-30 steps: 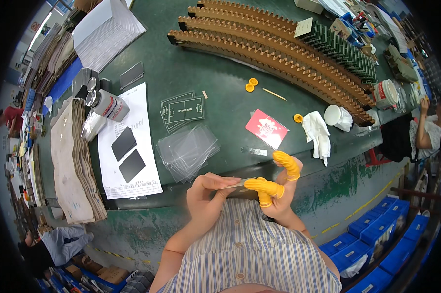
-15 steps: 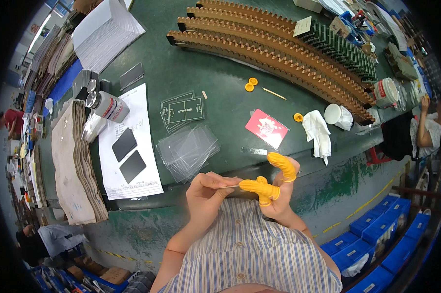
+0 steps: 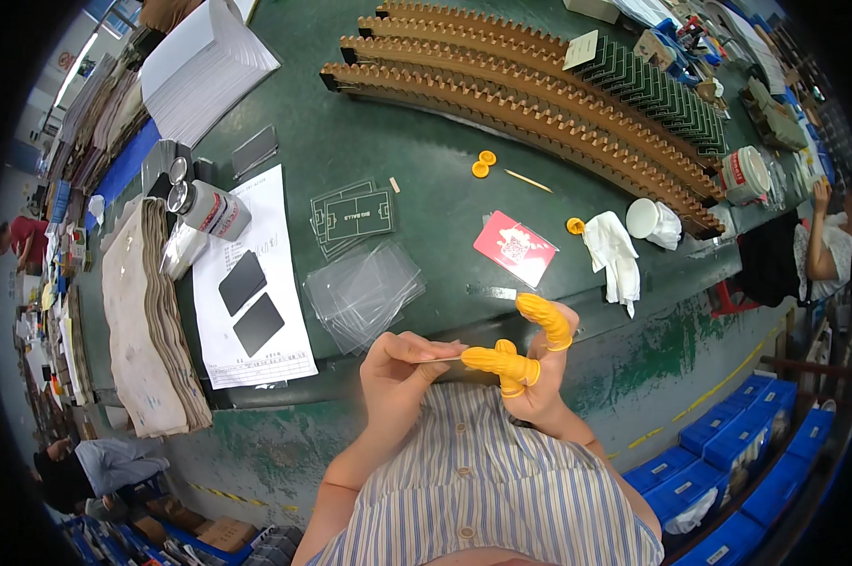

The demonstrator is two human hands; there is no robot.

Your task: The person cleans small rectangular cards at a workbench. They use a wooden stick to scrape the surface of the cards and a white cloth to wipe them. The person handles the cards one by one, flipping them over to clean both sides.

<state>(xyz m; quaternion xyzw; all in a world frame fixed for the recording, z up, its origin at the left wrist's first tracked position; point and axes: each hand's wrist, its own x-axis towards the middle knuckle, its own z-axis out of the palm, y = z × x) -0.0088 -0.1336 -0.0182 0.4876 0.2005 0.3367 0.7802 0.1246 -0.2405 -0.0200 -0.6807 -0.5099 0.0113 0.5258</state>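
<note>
Clearly, the green surface (image 3: 454, 245) carries slotted wooden racks (image 3: 445, 91), likely keeping green cards (image 3: 657, 99) apart. At its near edge, the left hand (image 3: 397, 373) pinches a thin card (image 3: 449, 359), probably steadying it; whether the right hand (image 3: 532, 375), yellow finger cots (image 3: 496, 362) at the card's right end, pinches too, I can't tell. Those cots sit slightly farther left than a second ago.

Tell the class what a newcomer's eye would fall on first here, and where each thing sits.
Probably the bright yellow finger covers on the right hand, low in the middle, beside a thin flat piece in the left hand's grip. Next, long brown slotted racks sweep across the upper right of the green table; a red card lies right of centre.
</note>
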